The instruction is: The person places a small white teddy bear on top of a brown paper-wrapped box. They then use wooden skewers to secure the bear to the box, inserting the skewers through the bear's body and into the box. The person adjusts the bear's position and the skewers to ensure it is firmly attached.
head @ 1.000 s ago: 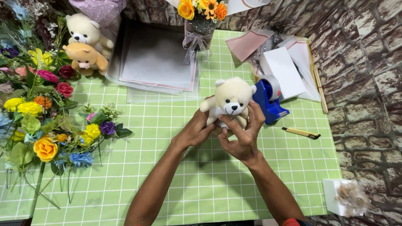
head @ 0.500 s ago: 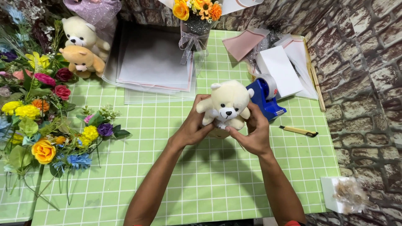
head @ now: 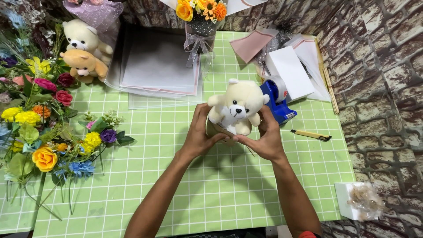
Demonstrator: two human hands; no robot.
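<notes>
Both hands have drawn a little closer around the cream teddy bear since a second ago, and the toy now sits more squarely between them, its face turned toward the camera and slightly down-left. It is held upright just above the green checked tabletop, near the middle of the surface. The left hand cups the bear's lower left side, its fingers curled under the body. The right hand mirrors it on the other side, thumb up along the bear's flank, its fingertips meeting the left hand's beneath the toy. Both sets of fingers are closed on the bear, or on a small brownish base under it that is mostly hidden. The forearms come in from the bottom edge and converge in a narrow V, wrists bent slightly inward.

Just behind the bear stands a blue tape dispenser, and a yellow utility knife lies to its right. A stack of clear and pale wrapping sheets lies further back, beside a small bouquet. Two more plush bears, one white and one tan, rest at the far left, above loose artificial flowers.
</notes>
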